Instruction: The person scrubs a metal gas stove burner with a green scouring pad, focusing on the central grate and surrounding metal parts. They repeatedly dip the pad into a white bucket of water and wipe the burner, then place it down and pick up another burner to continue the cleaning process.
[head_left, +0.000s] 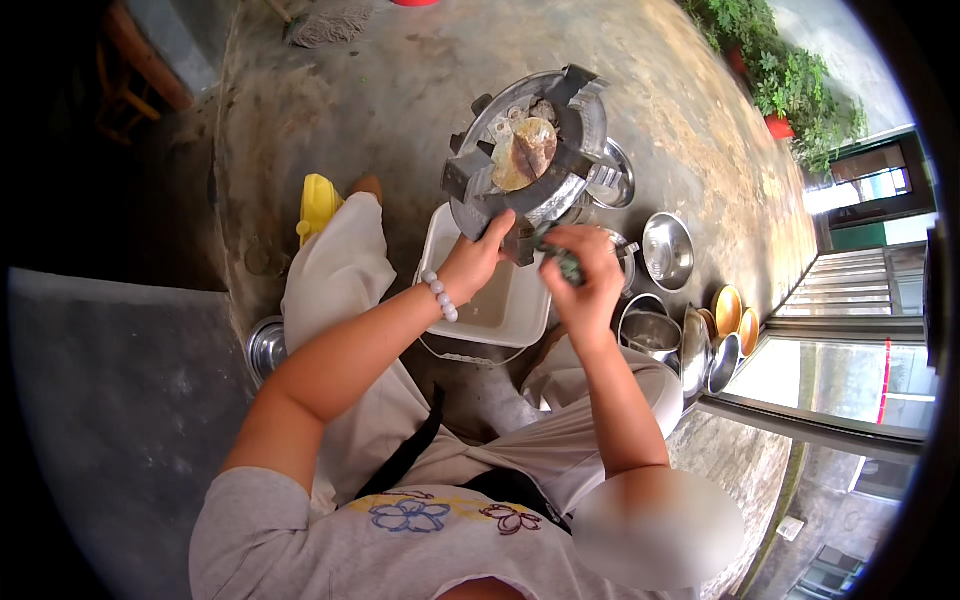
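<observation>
A round metal gas-stove pot stand (551, 180) with several upright prongs is tilted above a white plastic tub (541, 315). At its near rim, my left hand (474, 268) grips it, thumb on top. A stained cream-and-brown disc (525, 154) shows in the ring's middle; whether it belongs to the stand I cannot tell. In my right hand (591, 274) is a dark green scouring pad (568, 268), held against or very close to the nearest prong. Cloudy water (487, 307) lies in the tub, which stands on the floor between my legs.
Steel basins (667, 251), a steel pot (651, 330) and wooden bowls (727, 309) stand on the right. Another steel bowl (266, 349) and a yellow plastic bottle (318, 202) are on the left. A mop head (330, 28) lies farther off on the concrete floor (405, 97).
</observation>
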